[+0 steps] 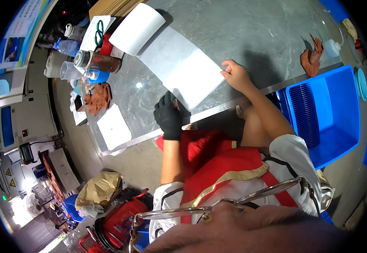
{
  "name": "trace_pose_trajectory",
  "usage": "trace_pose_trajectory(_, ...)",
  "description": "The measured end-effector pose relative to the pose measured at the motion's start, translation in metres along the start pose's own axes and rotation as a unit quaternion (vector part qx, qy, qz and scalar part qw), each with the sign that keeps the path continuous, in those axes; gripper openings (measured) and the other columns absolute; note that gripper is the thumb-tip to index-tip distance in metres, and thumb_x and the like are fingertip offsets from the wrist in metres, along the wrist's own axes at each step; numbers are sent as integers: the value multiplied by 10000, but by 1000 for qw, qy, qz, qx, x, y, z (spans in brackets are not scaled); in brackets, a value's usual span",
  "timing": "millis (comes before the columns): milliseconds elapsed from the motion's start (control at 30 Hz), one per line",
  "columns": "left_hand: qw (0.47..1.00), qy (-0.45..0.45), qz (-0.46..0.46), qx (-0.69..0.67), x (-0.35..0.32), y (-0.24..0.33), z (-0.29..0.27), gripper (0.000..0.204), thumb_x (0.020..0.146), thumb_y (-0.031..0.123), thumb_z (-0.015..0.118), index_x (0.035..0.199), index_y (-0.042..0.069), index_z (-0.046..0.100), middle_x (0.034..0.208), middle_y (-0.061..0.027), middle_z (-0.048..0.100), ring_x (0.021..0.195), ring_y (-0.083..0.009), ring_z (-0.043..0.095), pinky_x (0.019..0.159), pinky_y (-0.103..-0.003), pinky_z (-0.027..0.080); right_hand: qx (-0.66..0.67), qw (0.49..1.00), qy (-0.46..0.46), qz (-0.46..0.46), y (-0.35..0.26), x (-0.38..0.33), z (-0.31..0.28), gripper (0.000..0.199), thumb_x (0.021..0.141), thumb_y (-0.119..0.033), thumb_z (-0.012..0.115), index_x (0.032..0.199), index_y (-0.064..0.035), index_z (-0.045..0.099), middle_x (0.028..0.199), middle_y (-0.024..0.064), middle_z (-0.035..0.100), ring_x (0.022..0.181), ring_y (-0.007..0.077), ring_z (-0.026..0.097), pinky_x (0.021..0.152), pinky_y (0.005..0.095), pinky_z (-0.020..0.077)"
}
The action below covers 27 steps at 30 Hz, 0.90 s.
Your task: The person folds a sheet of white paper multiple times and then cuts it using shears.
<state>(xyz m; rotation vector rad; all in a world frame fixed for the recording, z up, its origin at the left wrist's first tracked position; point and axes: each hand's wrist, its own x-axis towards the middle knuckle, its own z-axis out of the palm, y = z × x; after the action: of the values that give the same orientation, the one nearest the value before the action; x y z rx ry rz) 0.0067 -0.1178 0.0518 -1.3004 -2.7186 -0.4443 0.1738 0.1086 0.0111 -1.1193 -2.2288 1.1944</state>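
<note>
A long white sheet [166, 55] runs from a thick white roll [137, 28] across the grey tabletop. Its near end looks brighter, as if layered. My left hand [168, 114] wears a black glove; its fingers are curled at the sheet's near left edge, one bare fingertip showing. At the opposite edge is my bare right hand [237, 76], thumb and bent index finger at the sheet's right corner, the other fingers folded in. The exact contact under both hands is partly hidden.
A brown-lidded jar [103, 62], a brown cloth [99, 99] and a loose white paper [114, 126] lie left. Green-handled scissors [99, 33] rest on papers behind. Another brown cloth [312, 57] and a squeeze bottle [331, 49] stand right, above a blue bin [335, 114].
</note>
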Motion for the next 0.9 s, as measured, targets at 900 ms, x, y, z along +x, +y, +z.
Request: trace_pose_trajectory(900, 983, 79, 141, -88, 70, -42, 29, 225, 756, 51, 587, 951, 119, 677, 1056, -67, 649, 1042, -284, 570, 896, -419, 416, -255, 825, -123, -488, -30, 3, 14, 120, 753, -91, 578, 865, -54, 598, 840, 71, 623, 794, 231, 608, 751, 348, 486)
